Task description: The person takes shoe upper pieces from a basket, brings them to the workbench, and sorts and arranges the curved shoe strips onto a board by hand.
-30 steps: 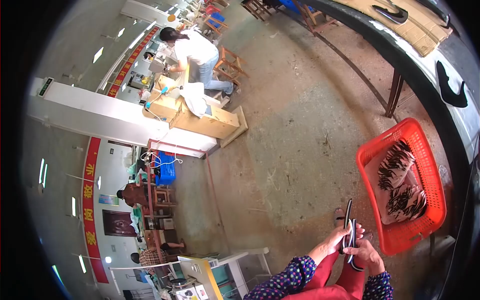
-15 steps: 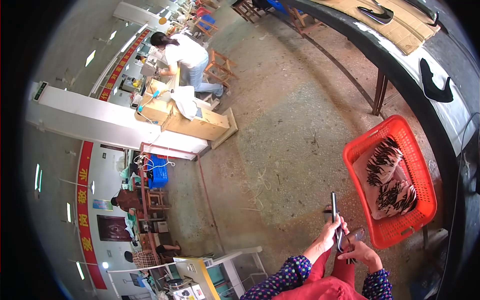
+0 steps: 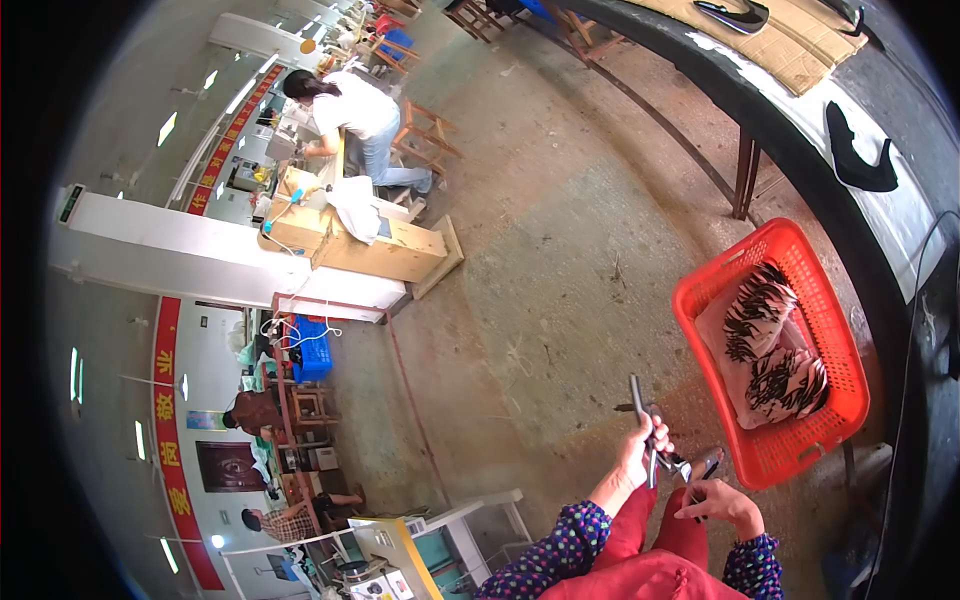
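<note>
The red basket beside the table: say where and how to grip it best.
I'd grip the red basket by its near-end rim, coming from the person's side; the right hand is the nearer one. The bundles lie low inside and leave that rim free, while the long side by the table looks more crowded. A second hand could steady the opposite end.

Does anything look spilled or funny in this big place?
Everything looks tipped over: the white pillar runs sideways, probably just from a tilted view. Small scraps litter the floor, a bit messy. I see nothing spilled beside the red basket.
</note>
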The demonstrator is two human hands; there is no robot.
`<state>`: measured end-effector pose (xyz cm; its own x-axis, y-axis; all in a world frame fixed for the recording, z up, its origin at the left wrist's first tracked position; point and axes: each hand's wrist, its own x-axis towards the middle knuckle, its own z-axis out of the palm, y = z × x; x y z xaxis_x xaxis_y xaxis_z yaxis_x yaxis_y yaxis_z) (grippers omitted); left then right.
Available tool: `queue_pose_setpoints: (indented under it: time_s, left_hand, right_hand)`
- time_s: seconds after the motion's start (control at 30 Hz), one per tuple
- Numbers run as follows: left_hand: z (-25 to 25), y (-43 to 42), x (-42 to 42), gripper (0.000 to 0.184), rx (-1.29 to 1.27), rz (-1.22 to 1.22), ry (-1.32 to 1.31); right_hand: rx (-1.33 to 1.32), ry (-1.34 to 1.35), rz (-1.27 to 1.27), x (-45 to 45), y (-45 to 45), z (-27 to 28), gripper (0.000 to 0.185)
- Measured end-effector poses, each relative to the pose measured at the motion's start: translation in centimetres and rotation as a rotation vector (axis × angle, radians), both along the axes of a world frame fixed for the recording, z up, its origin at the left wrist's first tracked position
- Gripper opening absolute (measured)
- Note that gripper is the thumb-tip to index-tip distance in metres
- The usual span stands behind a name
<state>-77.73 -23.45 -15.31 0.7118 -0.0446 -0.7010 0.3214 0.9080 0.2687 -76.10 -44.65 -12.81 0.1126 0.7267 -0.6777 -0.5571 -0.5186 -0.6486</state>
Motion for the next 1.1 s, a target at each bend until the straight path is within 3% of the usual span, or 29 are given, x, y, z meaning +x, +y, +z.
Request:
queue_pose_setpoints:
  time_s: [0.03,0.17,0.23,0.33,0.37,0.43,0.5,0.53,0.57,0.63,0.67,0.77,0.8,0.97,1.1]
  left_hand:
    - [-0.7,0.8,0.5,0.026,-0.134,0.075,-0.104]
    - [1.8,3.6,3.7,0.026,-0.072,0.167,-0.115]
    - [1.9,3.8,3.9,0.026,-0.032,0.136,-0.090]
    - [1.6,3.0,3.1,0.029,-0.065,-0.103,-0.086]
    - [1.8,1.9,2.8,0.022,-0.149,-0.110,-0.078]
    - [-0.7,0.1,1.7,0.016,0.003,-0.340,-0.199]
    - [2.8,-4.0,3.1,0.023,0.477,-0.436,-0.010]
    - [2.7,-4.7,3.1,0.030,0.591,-0.477,-0.123]
    - [2.7,-4.8,3.0,0.030,0.593,-0.474,-0.118]
    - [3.3,-5.1,3.4,0.041,0.482,-0.579,-0.129]
    - [3.6,-4.9,3.5,0.050,0.455,-0.660,-0.090]
    - [5.7,-3.4,3.4,0.052,0.535,-0.830,-0.088]
    - [7.1,-3.3,3.1,0.049,0.505,-0.717,-0.126]
    - [8.3,-2.6,0.7,0.043,0.737,-0.757,-0.312]
    - [12.1,-2.5,0.4,0.036,0.571,-0.673,-0.339]
  right_hand:
    - [0.027,-0.032,0.024,0.3,0.0,-0.7,0.024]
    - [-0.008,-0.213,0.116,1.4,-2.4,-3.8,0.021]
    - [-0.159,-0.251,-0.257,2.0,-3.7,-5.1,0.020]
    - [-0.282,-0.566,-0.543,5.6,-3.5,-3.0,0.018]
    - [-0.283,-0.624,-0.635,6.5,-3.3,-2.8,0.019]
    - [-0.286,-0.584,-0.695,7.6,-2.2,-2.2,0.020]
    - [-0.227,-0.532,-0.747,8.5,-0.3,0.2,0.019]
    - [-0.188,-0.619,-0.679,8.6,0.3,-0.1,0.019]
    - [-0.186,-0.616,-0.675,8.4,0.7,0.1,0.019]
    - [0.029,-0.245,-0.933,8.1,2.5,1.6,0.018]
    - [0.068,-0.268,-0.972,8.0,2.9,2.3,0.017]
    - [0.068,-0.252,-1.142,8.0,3.1,4.2,0.016]
    - [0.031,-0.225,-1.177,8.0,3.0,4.7,0.015]
    - [0.035,-0.247,-1.241,7.5,2.8,5.9,0.016]
    - [0.079,-0.192,-1.162,7.1,3.7,7.0,0.018]
